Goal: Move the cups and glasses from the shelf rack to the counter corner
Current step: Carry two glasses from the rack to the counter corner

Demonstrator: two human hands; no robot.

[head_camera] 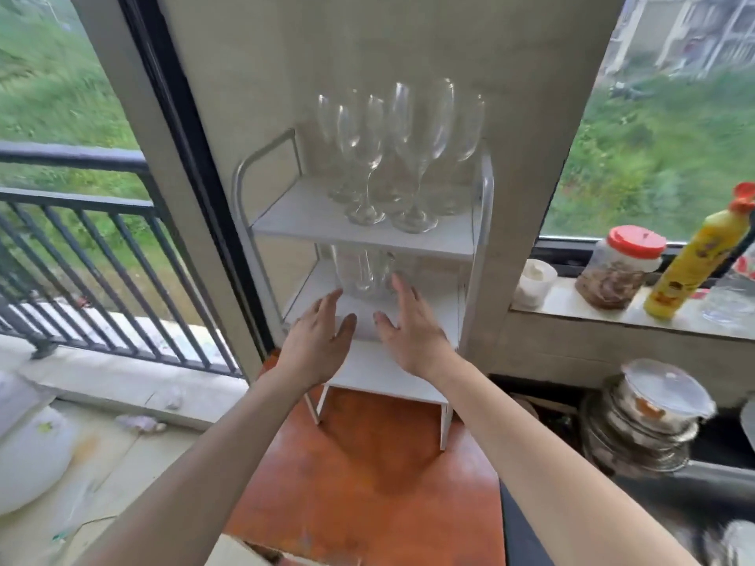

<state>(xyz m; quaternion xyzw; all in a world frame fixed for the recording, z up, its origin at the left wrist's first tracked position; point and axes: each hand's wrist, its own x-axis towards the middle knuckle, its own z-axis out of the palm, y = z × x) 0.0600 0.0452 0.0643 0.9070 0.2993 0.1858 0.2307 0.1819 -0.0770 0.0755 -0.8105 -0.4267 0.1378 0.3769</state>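
No legible text; yellow bottle [690,263] label print too blurred to read.

Bunch of clear wine glasses [392,157] standing upright, huddled together on the top shelf of the white rack [294,222]; a few blurry clear tumblers [363,271] on the shelf below.

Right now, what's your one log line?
left hand open | right hand open | both near clear glasses, middle shelf | wine glasses upright, top shelf
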